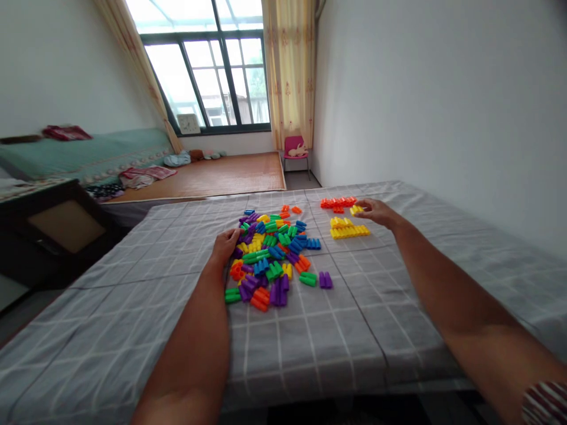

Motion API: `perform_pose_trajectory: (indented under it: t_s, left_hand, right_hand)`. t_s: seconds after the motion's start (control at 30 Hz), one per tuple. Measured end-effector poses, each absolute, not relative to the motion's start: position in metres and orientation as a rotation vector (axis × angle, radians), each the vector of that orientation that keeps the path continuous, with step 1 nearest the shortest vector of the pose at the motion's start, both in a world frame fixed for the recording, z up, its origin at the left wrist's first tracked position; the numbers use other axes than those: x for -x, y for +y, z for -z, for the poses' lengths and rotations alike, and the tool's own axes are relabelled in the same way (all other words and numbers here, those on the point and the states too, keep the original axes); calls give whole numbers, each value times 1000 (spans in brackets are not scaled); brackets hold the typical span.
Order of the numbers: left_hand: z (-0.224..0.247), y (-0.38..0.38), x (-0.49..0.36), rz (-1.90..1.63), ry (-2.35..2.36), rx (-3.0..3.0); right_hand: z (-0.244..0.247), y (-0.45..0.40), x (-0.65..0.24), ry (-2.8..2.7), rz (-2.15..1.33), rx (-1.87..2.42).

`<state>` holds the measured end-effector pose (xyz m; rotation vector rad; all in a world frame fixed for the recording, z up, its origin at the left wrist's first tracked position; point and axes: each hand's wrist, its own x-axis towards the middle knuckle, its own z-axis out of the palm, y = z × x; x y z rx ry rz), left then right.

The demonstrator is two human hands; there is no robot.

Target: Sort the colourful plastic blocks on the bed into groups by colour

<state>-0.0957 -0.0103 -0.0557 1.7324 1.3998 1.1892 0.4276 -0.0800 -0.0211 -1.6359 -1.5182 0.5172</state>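
Note:
A heap of plastic tube-shaped building blocks (261,255) in purple, green, blue, yellow and orange lies on the checked cloth. At its left edge my left hand (227,243) touches the pile with fingers bent; what they hold, if anything, is hidden. Farther right, my right hand (375,211) pinches a yellow building block (356,210). Just below that block is a stack of yellow blocks (349,232), a short row on a longer one. Behind it runs a row of orange blocks (338,203) with a small orange piece at its near side.
The grey checked cloth (310,336) covers the table. Loose purple (325,280) and green blocks (308,278) lie on the heap's near right. A white wall (425,106) stands to the right. Beyond the table are a bed (230,174) and a pink chair (294,145).

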Motion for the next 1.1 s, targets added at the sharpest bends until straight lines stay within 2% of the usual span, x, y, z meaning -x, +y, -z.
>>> perform_pose_trajectory:
  t_s: [0.17, 0.47, 0.73, 0.83, 0.93, 1.1]
  left_hand:
    - [57, -10, 97, -1176, 1406, -1761]
    - [59, -7, 98, -1133, 1450, -1765]
    - [55, -10, 97, -1141, 1443, -1776]
    - [56, -11, 97, -1163, 1412, -1783]
    - [59, -10, 97, -1182, 1395, -1774]
    - [62, -6, 96, -1209, 1359, -1761]
  right_hand:
    - [49, -81, -438, -1606, -481, 1744]
    - [55, -78, -442, -1556, -641, 1774]
    - [64, -77, -444, -1476, -539, 1912]
    - [56, -79, -441, -1531, -295, 1989]
    - [38, -80, -416, -1588, -11, 1940]
    - [4, -69, -308, -2055, -47, 1565]
